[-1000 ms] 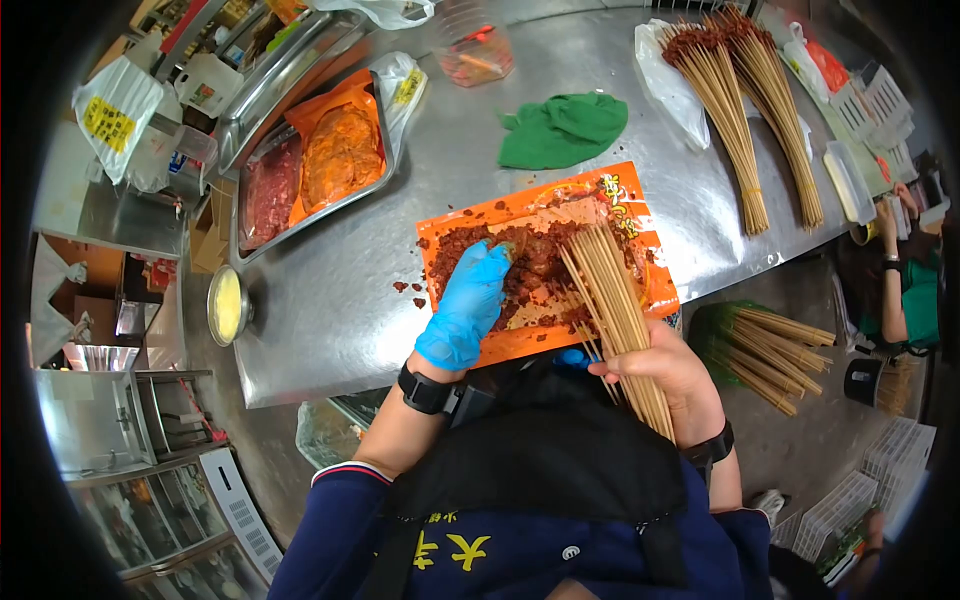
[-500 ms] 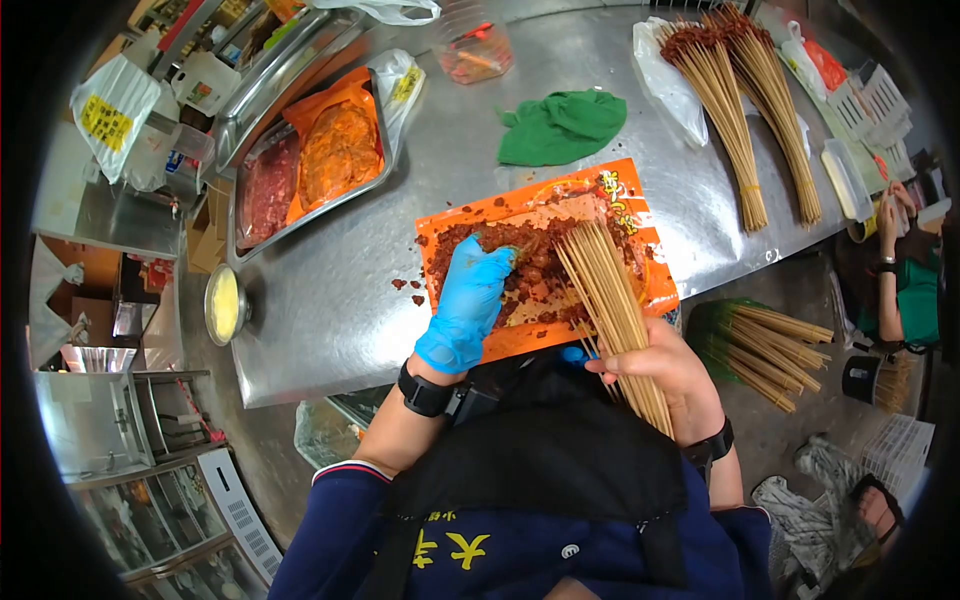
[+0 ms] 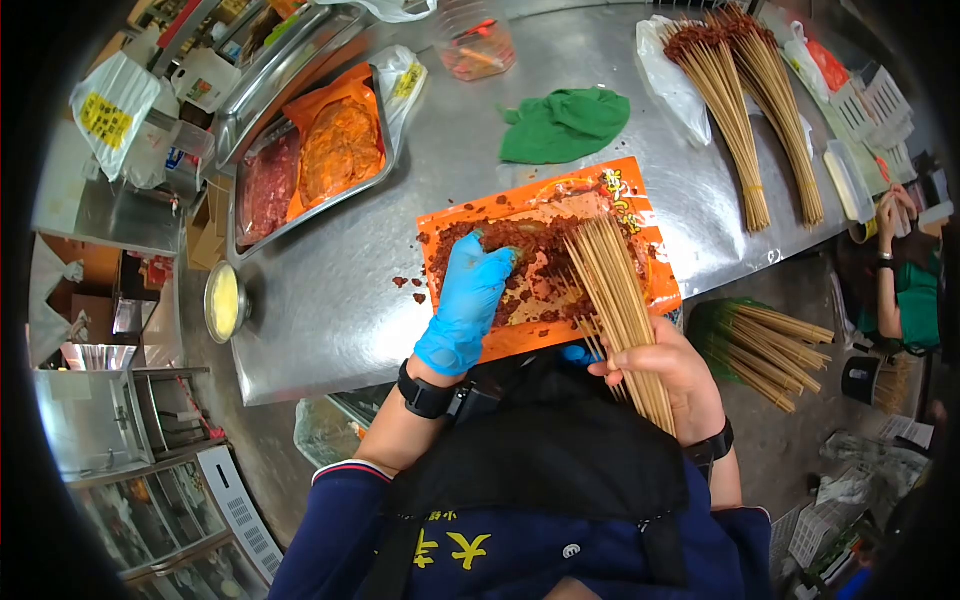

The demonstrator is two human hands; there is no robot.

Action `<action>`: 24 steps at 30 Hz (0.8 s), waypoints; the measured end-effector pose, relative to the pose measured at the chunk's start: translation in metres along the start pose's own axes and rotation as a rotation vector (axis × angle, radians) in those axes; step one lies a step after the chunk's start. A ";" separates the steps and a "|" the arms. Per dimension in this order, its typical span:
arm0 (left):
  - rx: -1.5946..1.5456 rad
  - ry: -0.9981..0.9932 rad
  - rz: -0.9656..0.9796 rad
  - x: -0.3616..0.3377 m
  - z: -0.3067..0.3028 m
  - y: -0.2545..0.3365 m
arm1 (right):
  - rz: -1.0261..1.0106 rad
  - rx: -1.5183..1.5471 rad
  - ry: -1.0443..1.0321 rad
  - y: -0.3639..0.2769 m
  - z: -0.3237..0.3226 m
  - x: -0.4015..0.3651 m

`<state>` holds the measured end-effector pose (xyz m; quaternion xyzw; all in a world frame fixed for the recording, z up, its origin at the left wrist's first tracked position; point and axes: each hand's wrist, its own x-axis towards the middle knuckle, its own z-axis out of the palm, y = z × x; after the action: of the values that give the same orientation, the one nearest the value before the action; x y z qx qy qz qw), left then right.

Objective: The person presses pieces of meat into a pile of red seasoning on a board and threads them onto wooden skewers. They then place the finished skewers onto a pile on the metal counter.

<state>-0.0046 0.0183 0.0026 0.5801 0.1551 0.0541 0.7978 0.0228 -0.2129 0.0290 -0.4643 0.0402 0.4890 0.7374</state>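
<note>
In a blue glove, my left hand [image 3: 468, 302] has its fingers curled in the dark red minced meat [image 3: 540, 255] on an orange printed sheet [image 3: 520, 345]. What its fingertips grip is too small to make out. My bare right hand [image 3: 668, 372] is wrapped round a thick bundle of wooden skewers [image 3: 622, 310]. The upper ends of the skewers lie over the right part of the meat, and a few thinner sticks stand apart on the bundle's left side.
On the steel table [image 3: 320, 330] are a green cloth [image 3: 565, 125], a meat tray [image 3: 388, 170] and two bundles of loaded skewers [image 3: 735, 140]. A bowl [image 3: 226, 303] is at the left. More skewers [image 3: 775, 345] stand below the right edge. Another person's arm [image 3: 886, 255] shows far right.
The skewer bundle's upper ends have shifted slightly right in my right hand. My left hand has barely moved. At the lower right, the patterned cloth and foot near the floor are no longer seen.
</note>
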 end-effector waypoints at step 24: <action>-0.063 -0.138 0.081 -0.005 0.013 0.017 | 0.061 -0.102 -0.001 0.000 -0.001 0.007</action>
<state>-0.0036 0.0108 0.0229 0.5630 0.0742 0.0511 0.8215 0.0268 -0.2086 0.0247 -0.4994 0.0289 0.5130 0.6976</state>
